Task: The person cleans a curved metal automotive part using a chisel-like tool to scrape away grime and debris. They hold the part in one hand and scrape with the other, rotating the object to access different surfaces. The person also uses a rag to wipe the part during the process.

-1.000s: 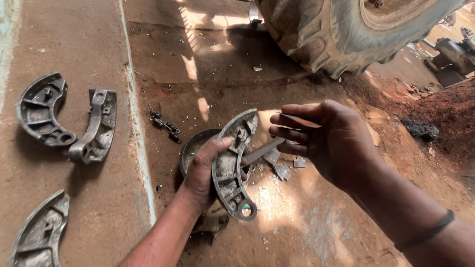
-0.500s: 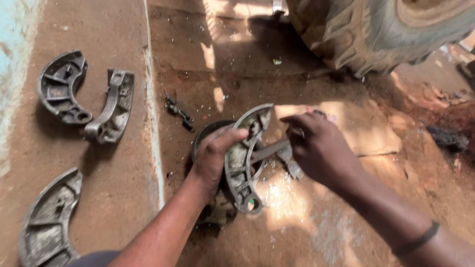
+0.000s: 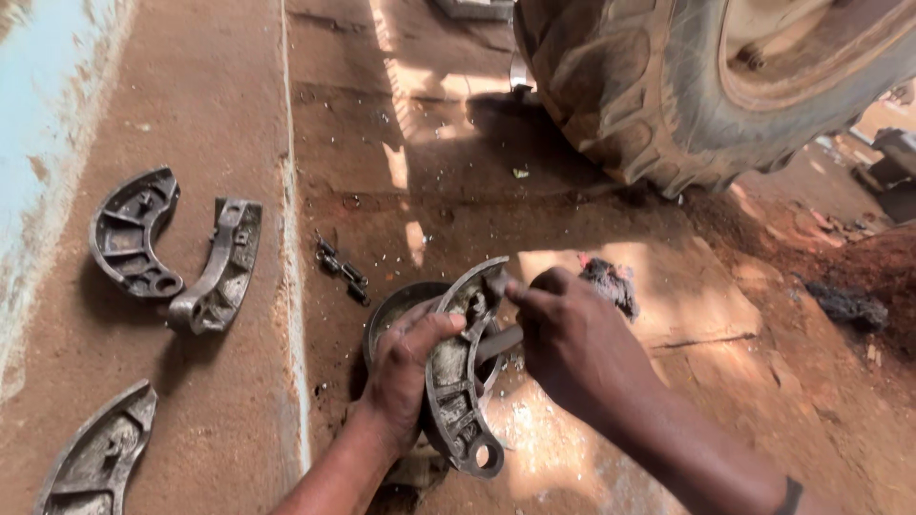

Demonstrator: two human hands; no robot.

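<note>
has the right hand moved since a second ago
Yes. The right hand has closed in leftward onto the curved brake shoe, which the left hand grips.

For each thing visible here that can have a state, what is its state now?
Left hand: gripping the held brake shoe, which stands on edge.
Right hand: closed on a metal tool pressed against that shoe.
Two brake shoes: lying on the ground, touching at one end.
Third brake shoe: lying flat, alone.
Round bowl: behind the held shoe, contents hidden.
Tyre: resting on the ground.
</note>
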